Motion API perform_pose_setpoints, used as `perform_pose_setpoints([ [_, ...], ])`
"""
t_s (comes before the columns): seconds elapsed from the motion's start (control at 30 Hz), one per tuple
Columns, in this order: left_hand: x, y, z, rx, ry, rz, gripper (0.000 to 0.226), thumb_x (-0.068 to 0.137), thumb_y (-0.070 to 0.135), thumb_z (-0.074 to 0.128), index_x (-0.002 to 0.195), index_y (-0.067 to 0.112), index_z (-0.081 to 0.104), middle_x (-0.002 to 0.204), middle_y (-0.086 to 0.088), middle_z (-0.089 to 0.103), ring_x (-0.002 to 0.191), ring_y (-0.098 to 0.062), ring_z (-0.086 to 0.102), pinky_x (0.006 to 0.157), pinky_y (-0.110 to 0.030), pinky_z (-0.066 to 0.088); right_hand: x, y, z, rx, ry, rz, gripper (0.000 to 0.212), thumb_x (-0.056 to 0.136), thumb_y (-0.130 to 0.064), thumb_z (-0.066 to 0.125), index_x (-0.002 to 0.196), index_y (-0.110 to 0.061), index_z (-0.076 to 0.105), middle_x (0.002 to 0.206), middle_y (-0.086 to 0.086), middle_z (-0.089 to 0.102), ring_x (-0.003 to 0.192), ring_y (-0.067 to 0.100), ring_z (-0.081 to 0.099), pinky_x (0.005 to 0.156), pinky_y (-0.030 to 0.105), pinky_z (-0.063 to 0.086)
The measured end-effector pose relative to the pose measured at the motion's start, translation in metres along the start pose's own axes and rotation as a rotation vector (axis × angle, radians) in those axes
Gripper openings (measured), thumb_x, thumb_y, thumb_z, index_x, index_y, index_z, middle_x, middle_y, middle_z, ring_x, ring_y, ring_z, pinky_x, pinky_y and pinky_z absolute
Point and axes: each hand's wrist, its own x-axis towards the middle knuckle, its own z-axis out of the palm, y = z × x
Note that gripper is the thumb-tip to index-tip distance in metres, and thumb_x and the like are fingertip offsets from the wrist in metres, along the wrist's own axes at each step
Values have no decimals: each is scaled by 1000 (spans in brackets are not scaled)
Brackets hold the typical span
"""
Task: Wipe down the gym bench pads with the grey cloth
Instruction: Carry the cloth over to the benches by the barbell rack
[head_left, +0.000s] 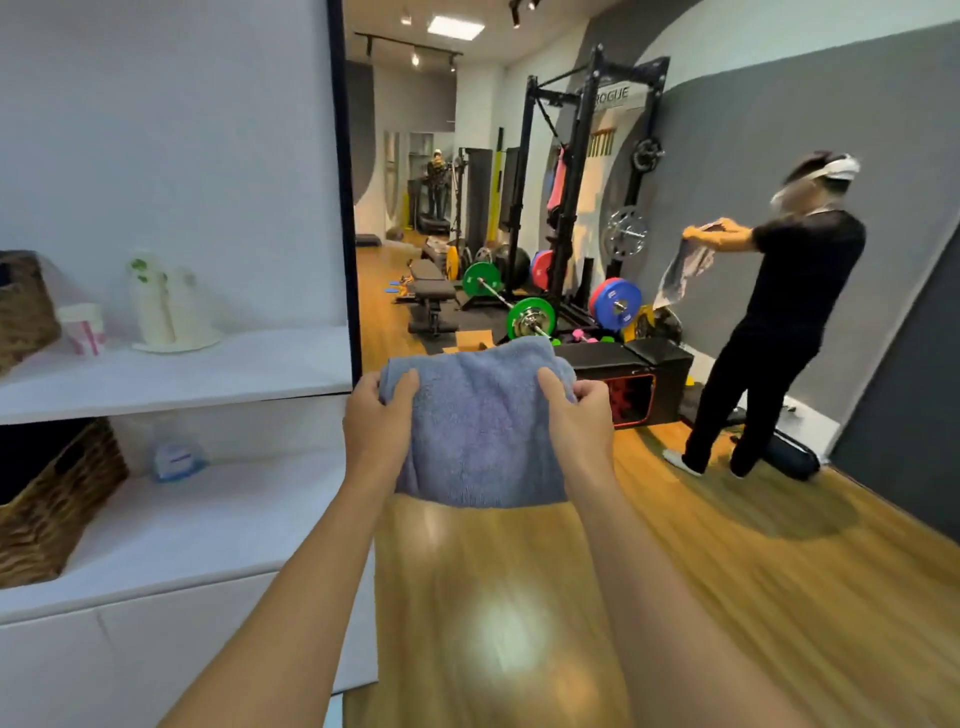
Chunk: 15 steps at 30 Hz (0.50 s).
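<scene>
Both forearms reach out over the glossy wooden floor (519, 623). My left hand (376, 421) and right hand (582, 421) have fingers (402, 382) clamped on the top edge of the folded grey terry cloth (483, 431), which hangs between them. Far ahead stands the black padded gym bench (434, 291), untouched. I might trip on the green-plated barbell (511, 306) lying near it.
</scene>
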Motion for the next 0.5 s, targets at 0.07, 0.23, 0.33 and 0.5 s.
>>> perform_pose_setpoints([
  [0.07,19,-6,31,10,9,32,28,89,40,57,84,12,56,84,-6,63,78,-21,60,70,-39,49,38,8,-4,-1,7,-18,31,85,-50,60,91,-23,46,86,-6,55,74,6,52,56,28,33],
  [0.23,111,-46,111,12,55,17,24,92,40,54,84,17,57,89,-9,65,85,-25,63,76,-46,50,159,43,27,-19,-17,-11,28,87,-52,58,89,-27,45,90,-7,55,79,4,51,57,27,33],
  [0.33,183,-67,161,10,81,-21,15,92,36,53,82,25,55,89,-3,64,90,-26,63,80,-45,50,241,57,57,-16,-21,5,29,88,-50,59,91,-23,47,90,-6,55,78,5,51,58,25,32],
  [0.5,310,-93,236,5,111,-40,13,92,36,52,84,26,54,97,-6,64,91,-23,62,80,-44,50,389,68,121,-5,-49,-13,31,87,-52,59,91,-24,47,91,-6,55,79,4,50,58,25,32],
])
